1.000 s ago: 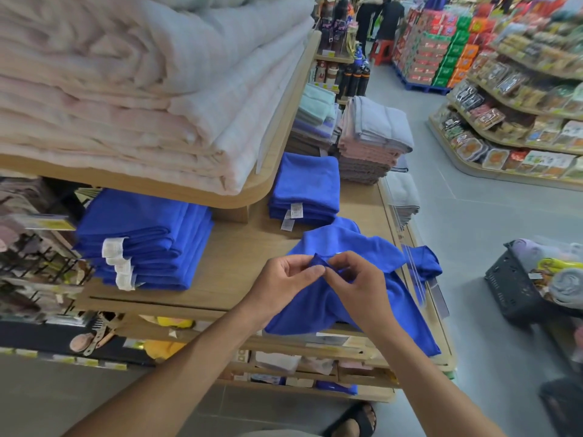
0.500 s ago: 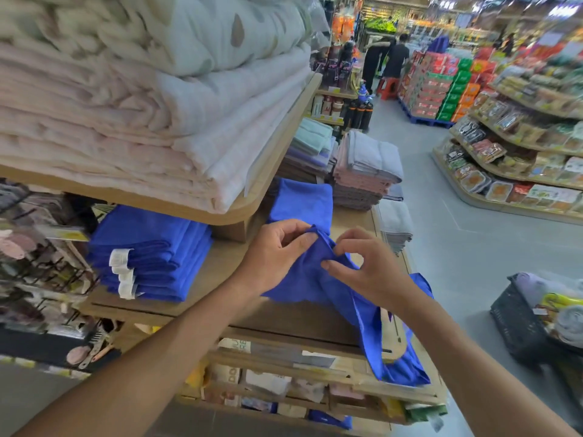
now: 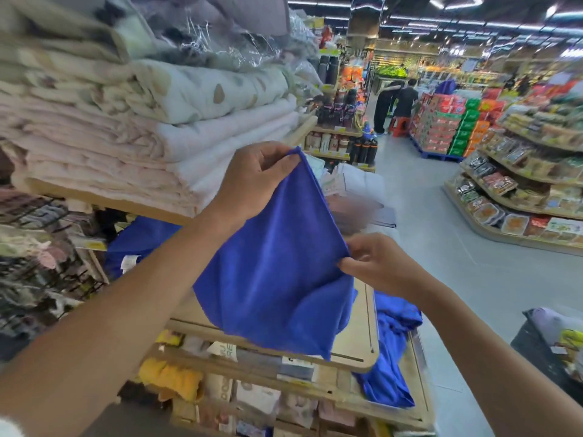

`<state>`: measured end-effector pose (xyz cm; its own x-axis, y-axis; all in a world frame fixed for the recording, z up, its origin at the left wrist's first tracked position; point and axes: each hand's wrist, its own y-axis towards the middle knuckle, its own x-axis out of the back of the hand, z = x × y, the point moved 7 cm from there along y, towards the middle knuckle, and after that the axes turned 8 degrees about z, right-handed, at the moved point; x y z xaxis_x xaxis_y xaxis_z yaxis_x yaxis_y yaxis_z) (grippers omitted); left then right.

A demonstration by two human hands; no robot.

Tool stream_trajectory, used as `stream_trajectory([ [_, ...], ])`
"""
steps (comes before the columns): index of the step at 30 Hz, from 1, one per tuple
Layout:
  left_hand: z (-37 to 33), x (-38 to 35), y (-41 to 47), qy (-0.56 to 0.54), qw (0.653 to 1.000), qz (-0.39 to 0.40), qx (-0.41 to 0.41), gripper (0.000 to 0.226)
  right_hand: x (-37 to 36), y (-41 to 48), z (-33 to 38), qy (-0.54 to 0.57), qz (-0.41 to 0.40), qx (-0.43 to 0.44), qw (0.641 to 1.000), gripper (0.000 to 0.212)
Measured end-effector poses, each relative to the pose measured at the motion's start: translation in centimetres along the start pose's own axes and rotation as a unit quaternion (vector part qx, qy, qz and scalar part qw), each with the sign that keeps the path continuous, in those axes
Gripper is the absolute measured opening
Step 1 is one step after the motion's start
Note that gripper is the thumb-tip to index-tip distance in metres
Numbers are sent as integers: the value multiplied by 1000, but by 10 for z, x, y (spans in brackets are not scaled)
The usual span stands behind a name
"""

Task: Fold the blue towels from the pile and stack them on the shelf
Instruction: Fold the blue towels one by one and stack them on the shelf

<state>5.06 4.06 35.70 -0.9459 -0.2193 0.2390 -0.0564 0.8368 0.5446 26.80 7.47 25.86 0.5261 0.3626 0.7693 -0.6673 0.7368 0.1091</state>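
Upper shelf board (image 3: 126, 207), upper left of frame: stacked pale blankets (image 3: 126, 146) lie on it. Wooden shelf (image 3: 356, 342) below, centre: folded blue towels (image 3: 142, 244) at its left, loose blue towel (image 3: 391, 367) draped at its right edge.

Supermarket, big one. Light wooden display shelf (image 3: 364, 329) w/ stacks of folded pale pink blankets (image 3: 126, 159). Curved tiered cream racks (image 3: 504, 238) of pkgd foods at right. Red & green cartons (image 3: 441, 130) piled on a blue pallet (image 3: 438, 154). Rows of dark flasks (image 3: 362, 149). Grey floor aisle (image 3: 441, 234) w/ two people in dark clothes (image 3: 400, 102). Long ceiling strip lights (image 3: 441, 25).
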Motion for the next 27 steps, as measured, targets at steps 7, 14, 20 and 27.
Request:
stream_trajectory([
  [7, -40, 33, 6, -2, 998, -54, -41, 21, 22, -26, -5, 38, 72, -21, 996, 39],
  [14, -35, 58, -7, -9, 996, -71, -50, 12, 51, -53, -29, 102, 79, -41, 991, 25],
  [20, -14, 73, -31, -9, 995, -97, -26, 9, 64, -69, -45, 191, 16, -34, 981, 34],
  [27, 21, 88, -90, -5, 995, -101, -13, 10, 66, -84, -50, 243, -84, 35, 966, 27],
])
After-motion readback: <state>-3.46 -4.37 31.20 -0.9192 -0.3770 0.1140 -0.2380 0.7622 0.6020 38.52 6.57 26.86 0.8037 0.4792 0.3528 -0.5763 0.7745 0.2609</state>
